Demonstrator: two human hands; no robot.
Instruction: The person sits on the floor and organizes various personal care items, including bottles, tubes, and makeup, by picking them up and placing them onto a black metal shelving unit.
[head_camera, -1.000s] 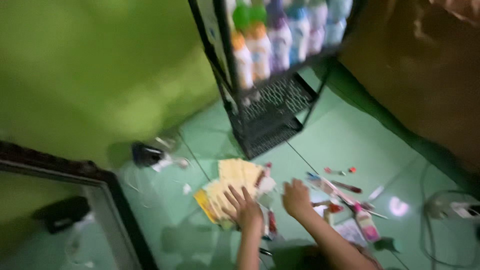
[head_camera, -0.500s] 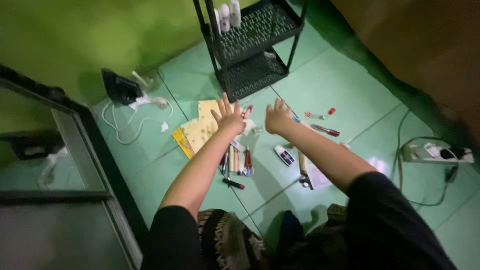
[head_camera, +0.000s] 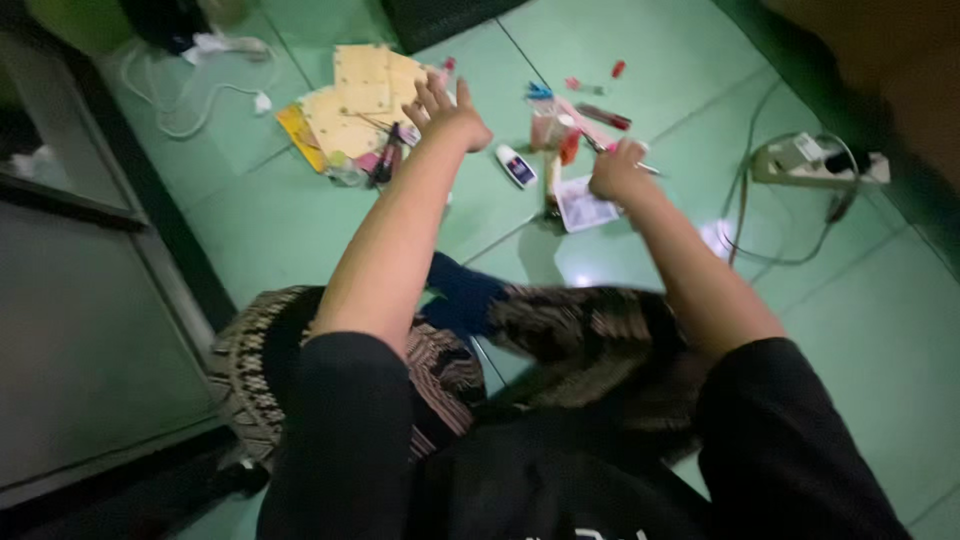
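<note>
Both hands have come lower and nearer since the earlier frame, and the black shelf rack has slid almost out of the top edge; the left arm now stretches out over the green tiled floor (head_camera: 300, 220). At far left a dark-framed glass panel (head_camera: 90, 300) stands beside the person, and a white cable (head_camera: 190, 95) loops on the tiles above it; next come the yellow paper sheets (head_camera: 345, 105), fanned flat on the floor, with a bunch of red and dark pens (head_camera: 385, 160) lying at their lower edge. The left hand (head_camera: 450, 115) hovers just right of the sheets, fingers apart and holding nothing; a small white bottle (head_camera: 517, 167) lies on its side between the two hands. The right hand (head_camera: 618, 172) has its fingers curled together on a thin pen-like stick (head_camera: 640, 167), above a white paper card (head_camera: 585, 210); more small red items lie scattered beyond. At far right a white power strip (head_camera: 810, 160) rests on the floor with its dark cord.
</note>
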